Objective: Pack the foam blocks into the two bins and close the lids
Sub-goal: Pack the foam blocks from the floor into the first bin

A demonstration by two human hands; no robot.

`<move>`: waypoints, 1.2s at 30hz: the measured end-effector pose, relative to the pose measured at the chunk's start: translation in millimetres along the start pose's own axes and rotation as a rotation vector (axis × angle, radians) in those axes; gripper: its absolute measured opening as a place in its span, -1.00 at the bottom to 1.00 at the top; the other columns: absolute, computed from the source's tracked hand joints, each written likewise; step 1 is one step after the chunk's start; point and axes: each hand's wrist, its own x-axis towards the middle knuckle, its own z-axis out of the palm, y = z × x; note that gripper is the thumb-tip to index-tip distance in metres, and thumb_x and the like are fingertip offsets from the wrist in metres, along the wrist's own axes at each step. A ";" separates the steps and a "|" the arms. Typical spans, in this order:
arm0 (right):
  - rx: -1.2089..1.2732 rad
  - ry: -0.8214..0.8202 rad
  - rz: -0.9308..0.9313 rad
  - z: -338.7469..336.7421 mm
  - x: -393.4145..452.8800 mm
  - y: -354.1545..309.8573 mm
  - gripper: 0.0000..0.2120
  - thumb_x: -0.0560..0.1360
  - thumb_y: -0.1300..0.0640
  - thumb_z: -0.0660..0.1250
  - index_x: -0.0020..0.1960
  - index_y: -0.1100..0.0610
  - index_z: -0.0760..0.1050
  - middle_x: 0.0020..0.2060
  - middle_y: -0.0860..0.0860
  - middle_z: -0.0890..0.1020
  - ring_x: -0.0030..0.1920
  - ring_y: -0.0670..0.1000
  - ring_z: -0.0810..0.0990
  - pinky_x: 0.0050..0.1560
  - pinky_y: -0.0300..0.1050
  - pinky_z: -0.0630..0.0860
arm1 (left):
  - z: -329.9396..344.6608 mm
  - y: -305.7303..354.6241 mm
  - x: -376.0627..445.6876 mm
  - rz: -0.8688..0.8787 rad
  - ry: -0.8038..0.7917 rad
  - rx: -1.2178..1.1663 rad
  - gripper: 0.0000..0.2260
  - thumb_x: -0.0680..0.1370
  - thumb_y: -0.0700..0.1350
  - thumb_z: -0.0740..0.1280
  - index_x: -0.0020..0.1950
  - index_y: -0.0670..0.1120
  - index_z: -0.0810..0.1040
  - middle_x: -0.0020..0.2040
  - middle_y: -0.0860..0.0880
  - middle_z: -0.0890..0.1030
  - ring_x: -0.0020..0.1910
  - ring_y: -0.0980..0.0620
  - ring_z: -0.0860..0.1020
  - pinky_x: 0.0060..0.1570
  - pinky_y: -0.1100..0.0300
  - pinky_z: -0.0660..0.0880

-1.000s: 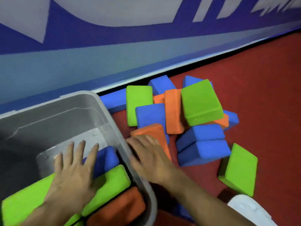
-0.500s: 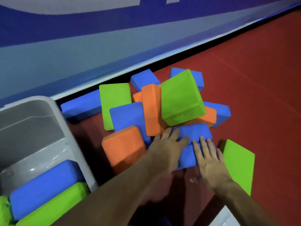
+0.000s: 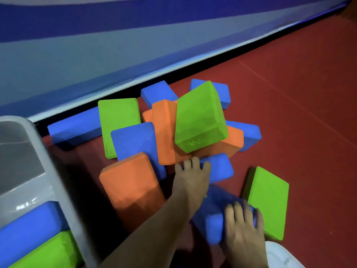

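Note:
A pile of blue, green and orange foam blocks lies on the red floor, topped by a tilted green block (image 3: 199,117). My left hand (image 3: 191,178) reaches across and its fingers curl over the left end of a blue block (image 3: 220,167) at the pile's front. My right hand (image 3: 243,229) grips another blue block (image 3: 210,219), tilted and blurred, nearer to me. The grey bin (image 3: 58,190) stands at the left and holds a blue block (image 3: 29,229) and a green block (image 3: 42,254).
A loose green block (image 3: 268,202) lies flat just right of my right hand. A large orange block (image 3: 129,180) sits between the bin and my left arm. A padded blue wall (image 3: 116,55) runs behind the pile. A white object (image 3: 280,254) shows at the bottom right.
Both hands left the bin and moved right to the pile. My right hand has pulled the lower blue block toward me, while my left hand stays on the upper blue block.

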 end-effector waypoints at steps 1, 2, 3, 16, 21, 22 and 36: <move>0.003 -0.018 0.007 1.5 -9.8 3.3 -0.55 0.25 0.06 0.27 0.11 0.20 0.39 0.02 0.21 0.63 0.19 0.21 0.49 0.18 0.29 0.36 | 4.9 -0.4 -8.0 -0.002 0.068 -0.003 -0.46 0.22 -0.01 0.55 0.12 -0.02 0.43 0.06 -0.17 0.51 -0.07 -0.16 0.54 -0.09 -0.03 0.49; 0.015 -0.035 0.015 -1.7 -15.9 7.7 -0.54 0.22 0.03 0.22 0.08 0.18 0.39 -0.06 0.19 0.65 0.12 0.19 0.52 0.15 0.27 0.38 | 6.6 -1.1 -15.7 -0.007 0.125 -0.021 -0.54 0.19 -0.11 0.51 0.04 -0.01 0.47 -0.06 -0.13 0.52 -0.23 -0.12 0.53 -0.23 0.03 0.49; 0.024 -0.039 0.017 -8.8 -18.2 11.8 -0.49 0.18 -0.02 0.21 0.08 0.16 0.39 -0.11 0.18 0.65 0.04 0.19 0.55 0.14 0.27 0.39 | 6.0 -2.2 -23.4 -0.009 0.168 -0.045 -0.52 0.14 -0.17 0.47 0.03 0.00 0.48 -0.10 -0.12 0.51 -0.29 -0.11 0.50 -0.28 0.05 0.47; -0.057 0.017 -0.205 -197.8 25.5 -15.6 -0.43 -0.01 0.02 0.47 -0.02 0.08 0.47 -0.16 0.06 0.48 -0.18 0.21 0.49 -0.01 0.23 0.40 | -148.7 -44.2 -112.6 -0.199 0.293 -0.074 -0.33 0.18 0.00 0.39 0.27 -0.07 0.37 0.14 -0.08 0.47 0.15 -0.17 0.42 0.37 -0.19 0.17; 0.022 0.184 -0.292 -279.5 39.7 -53.5 -0.31 0.02 -0.05 0.42 0.15 0.08 0.48 -0.04 0.07 0.51 -0.04 0.21 0.52 0.16 0.26 0.37 | -236.1 -119.8 -176.0 -0.296 0.431 -0.002 -0.37 0.24 0.05 0.35 0.27 -0.07 0.31 0.14 -0.05 0.43 0.21 -0.14 0.36 0.46 -0.18 -0.03; 0.045 0.223 -0.315 -294.3 41.3 -67.6 -0.30 0.03 -0.06 0.41 0.17 0.08 0.47 -0.02 0.07 0.51 -0.02 0.21 0.52 0.20 0.27 0.35 | -252.0 -137.6 -195.1 -0.321 0.467 0.017 -0.41 0.24 0.05 0.33 0.23 -0.07 0.33 0.09 -0.05 0.44 0.18 -0.14 0.38 0.46 -0.18 -0.02; 0.189 0.246 -0.801 -318.3 47.2 -380.7 -0.22 -0.03 -0.07 0.48 0.16 0.06 0.39 -0.04 0.06 0.49 -0.07 0.18 0.52 0.04 0.12 0.47 | -196.1 -336.0 -402.2 -0.768 0.497 0.153 -0.50 0.05 -0.03 0.30 -0.02 -0.09 0.44 -0.12 -0.12 0.49 -0.08 -0.22 0.47 0.16 -0.18 0.31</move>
